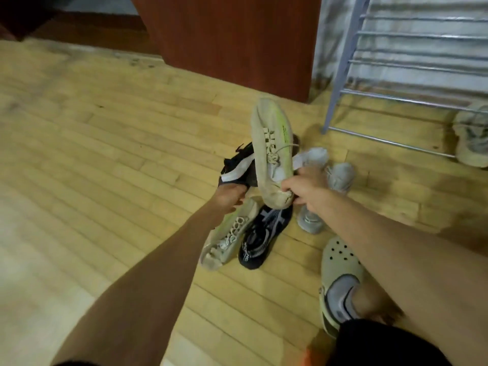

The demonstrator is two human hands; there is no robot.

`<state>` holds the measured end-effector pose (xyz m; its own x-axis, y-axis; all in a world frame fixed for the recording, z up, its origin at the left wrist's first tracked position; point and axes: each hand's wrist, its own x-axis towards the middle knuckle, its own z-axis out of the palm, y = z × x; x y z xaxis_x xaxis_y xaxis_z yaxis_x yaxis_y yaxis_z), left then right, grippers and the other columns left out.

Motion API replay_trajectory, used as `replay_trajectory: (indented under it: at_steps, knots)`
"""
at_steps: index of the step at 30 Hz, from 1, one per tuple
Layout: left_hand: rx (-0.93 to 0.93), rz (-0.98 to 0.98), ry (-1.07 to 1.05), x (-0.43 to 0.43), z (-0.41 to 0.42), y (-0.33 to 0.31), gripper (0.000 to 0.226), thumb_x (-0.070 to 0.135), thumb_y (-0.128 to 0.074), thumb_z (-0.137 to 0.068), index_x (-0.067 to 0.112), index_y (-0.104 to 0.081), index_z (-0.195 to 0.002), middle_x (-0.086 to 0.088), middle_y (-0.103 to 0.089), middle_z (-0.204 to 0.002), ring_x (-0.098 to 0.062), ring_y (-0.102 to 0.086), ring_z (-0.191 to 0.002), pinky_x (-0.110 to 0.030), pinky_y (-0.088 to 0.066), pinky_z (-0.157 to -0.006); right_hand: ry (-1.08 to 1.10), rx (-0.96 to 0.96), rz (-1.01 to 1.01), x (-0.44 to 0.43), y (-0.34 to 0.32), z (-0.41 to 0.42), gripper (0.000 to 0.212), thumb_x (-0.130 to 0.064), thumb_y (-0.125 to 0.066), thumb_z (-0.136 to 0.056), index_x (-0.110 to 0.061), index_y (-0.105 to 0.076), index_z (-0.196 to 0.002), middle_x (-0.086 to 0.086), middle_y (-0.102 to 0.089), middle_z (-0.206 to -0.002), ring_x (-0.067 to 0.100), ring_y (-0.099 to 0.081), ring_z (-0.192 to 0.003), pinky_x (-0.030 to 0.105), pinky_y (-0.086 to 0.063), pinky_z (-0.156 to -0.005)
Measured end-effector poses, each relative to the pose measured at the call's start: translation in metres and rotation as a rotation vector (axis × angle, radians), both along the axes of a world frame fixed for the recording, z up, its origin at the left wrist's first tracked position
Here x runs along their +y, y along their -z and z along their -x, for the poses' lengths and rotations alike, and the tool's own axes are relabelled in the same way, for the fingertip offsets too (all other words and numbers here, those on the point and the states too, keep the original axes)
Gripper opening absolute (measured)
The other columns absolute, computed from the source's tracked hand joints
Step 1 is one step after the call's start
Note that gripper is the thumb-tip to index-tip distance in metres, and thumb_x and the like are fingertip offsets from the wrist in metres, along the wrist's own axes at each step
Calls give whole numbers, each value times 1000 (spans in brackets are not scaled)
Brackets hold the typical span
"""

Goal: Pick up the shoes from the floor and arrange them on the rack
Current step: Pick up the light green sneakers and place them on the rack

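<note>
Gripping a white-and-lime sneaker by its heel, your right hand holds it toe-up; your left hand meets the matching sneaker just below, grasp unclear. The rack stands beyond them.

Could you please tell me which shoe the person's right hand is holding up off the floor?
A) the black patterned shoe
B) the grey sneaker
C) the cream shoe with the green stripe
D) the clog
C: the right hand grips the heel end of the cream shoe with the green stripe, which points toe-up above the pile, while the black patterned shoe lies below it.
</note>
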<state>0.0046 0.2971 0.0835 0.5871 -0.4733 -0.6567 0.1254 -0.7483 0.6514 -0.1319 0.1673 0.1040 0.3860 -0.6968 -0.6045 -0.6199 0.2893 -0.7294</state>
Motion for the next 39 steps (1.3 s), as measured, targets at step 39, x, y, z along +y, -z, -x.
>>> replay_trajectory:
  at_steps: [39]
  knots:
    - [272, 333, -43, 12, 27, -31, 32, 15, -80, -74, 5, -66, -101, -12, -74, -103, -25, -71, -94, -28, -60, -66, -42, 154, 84, -40, -30, 60, 19, -1, -73, -70, 2, -62, -85, 19, -67, -80, 34, -71, -72, 49, -61, -69]
